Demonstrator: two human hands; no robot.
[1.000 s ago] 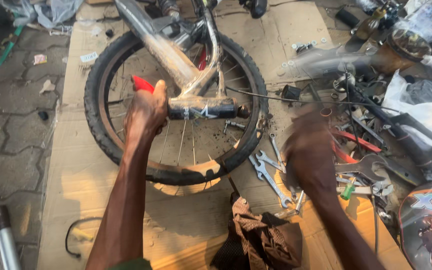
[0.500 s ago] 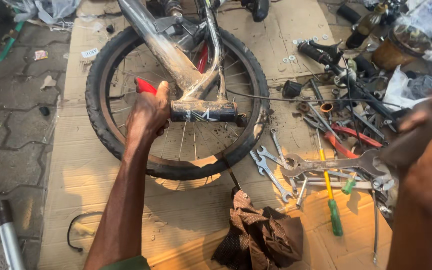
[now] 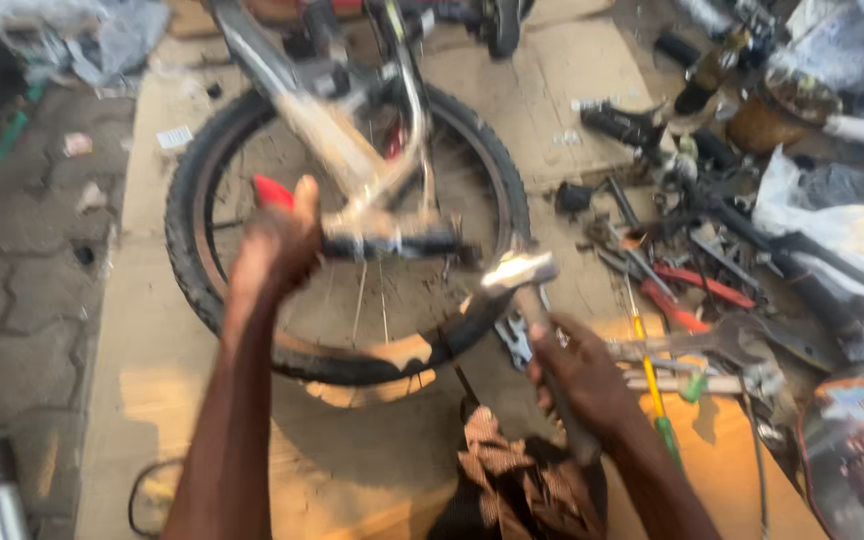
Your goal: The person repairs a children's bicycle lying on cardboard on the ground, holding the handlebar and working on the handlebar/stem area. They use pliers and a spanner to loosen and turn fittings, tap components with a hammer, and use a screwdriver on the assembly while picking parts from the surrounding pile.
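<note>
Left hand (image 3: pixel 274 245) gripped red-handled tool (image 3: pixel 270 191) at wheel (image 3: pixel 197 190) hub; right hand (image 3: pixel 580 370) closed on hammer (image 3: pixel 518 271), 5 o'clock. Likely head-heavy, stiff; best held low on handle.

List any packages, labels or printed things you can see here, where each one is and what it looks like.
Small white label: on the cardboard, left of the tyre, rectangular with dark marks.
White plastic bag: right edge, crumpled, beside the tools.
Printed colourful sheet: bottom right corner, dark with blue and red pictures.
</note>
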